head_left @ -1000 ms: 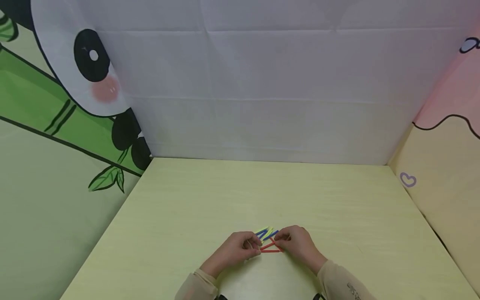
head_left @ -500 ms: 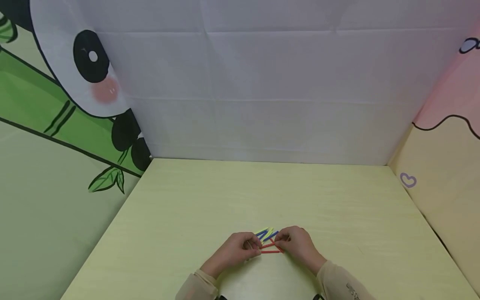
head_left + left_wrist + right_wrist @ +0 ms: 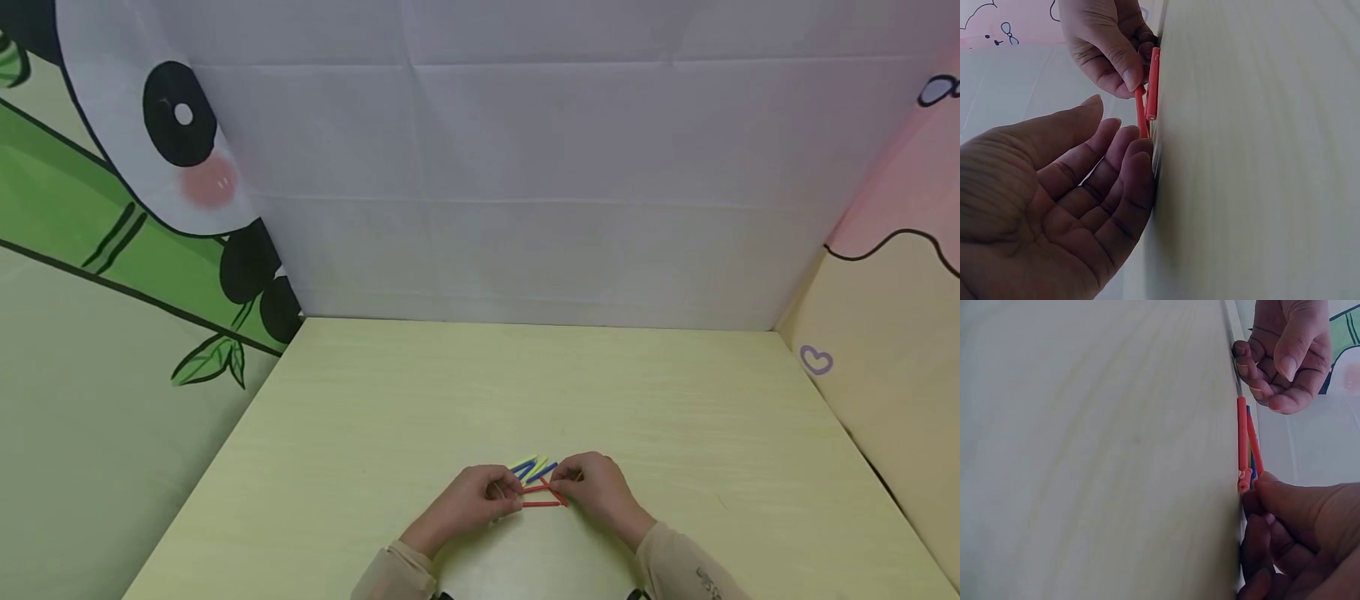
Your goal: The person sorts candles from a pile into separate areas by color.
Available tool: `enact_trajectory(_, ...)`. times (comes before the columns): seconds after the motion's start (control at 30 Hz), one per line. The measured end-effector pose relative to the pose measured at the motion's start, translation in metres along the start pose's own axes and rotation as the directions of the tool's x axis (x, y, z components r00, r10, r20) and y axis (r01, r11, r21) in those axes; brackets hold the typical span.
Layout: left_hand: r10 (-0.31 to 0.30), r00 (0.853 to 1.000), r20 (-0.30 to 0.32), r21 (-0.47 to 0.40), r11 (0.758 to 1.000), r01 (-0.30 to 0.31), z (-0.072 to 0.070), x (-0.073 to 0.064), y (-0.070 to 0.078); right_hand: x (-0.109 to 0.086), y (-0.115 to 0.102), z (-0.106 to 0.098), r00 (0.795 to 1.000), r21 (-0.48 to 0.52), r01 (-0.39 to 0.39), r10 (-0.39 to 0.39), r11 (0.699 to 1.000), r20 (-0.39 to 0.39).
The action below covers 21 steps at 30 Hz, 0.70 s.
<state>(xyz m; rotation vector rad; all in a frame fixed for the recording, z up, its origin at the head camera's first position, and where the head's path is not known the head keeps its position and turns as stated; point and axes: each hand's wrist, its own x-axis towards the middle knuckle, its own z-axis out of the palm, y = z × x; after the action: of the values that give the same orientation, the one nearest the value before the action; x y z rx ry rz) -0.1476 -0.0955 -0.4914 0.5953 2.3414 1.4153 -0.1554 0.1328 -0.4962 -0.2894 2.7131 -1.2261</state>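
Between thumb and fingers, my right hand (image 3: pixel 600 493) pinches one end of a thin red stick (image 3: pixel 1254 444). My left hand (image 3: pixel 474 500) is at the stick's other end, fingers loosely bent and thumb apart; in the left wrist view its fingertips (image 3: pixel 1141 150) are at or against that end. A second red stick (image 3: pixel 542 504) lies crosswise on the table, nearer to me. Another red stick (image 3: pixel 558 498) slants at its right end, partly hidden by the right hand. Just beyond are several blue sticks (image 3: pixel 542 472) and yellow sticks (image 3: pixel 525 462), lying close together.
The sticks lie on a pale wood-grain table (image 3: pixel 465 392). A white sheet (image 3: pixel 525 183) stands behind it. Printed panels rise at the left, with a green bamboo picture (image 3: pixel 90 192), and at the right, in pink and cream (image 3: pixel 885 350).
The left end of the pinched red stick has swung slightly away from me, so it lies closer to level with the near red stick. Both hands have stayed almost in place.
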Motion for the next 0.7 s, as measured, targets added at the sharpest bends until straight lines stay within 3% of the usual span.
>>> enact_trajectory(0.23, -0.017, 1.000, 0.005, 0.001, 1.000, 0.017, 0.002, 0.002, -0.002, 0.001, 0.004, -0.001, 1.000, 0.035, -0.002, 0.003, 0.999, -0.008)
enact_trajectory(0.7, 0.037, 0.999, -0.012, 0.033, 0.999, -0.036, 0.004, 0.004, -0.002, 0.008, 0.011, -0.002, 0.996, 0.088, -0.021, 0.028, 0.996, -0.079)
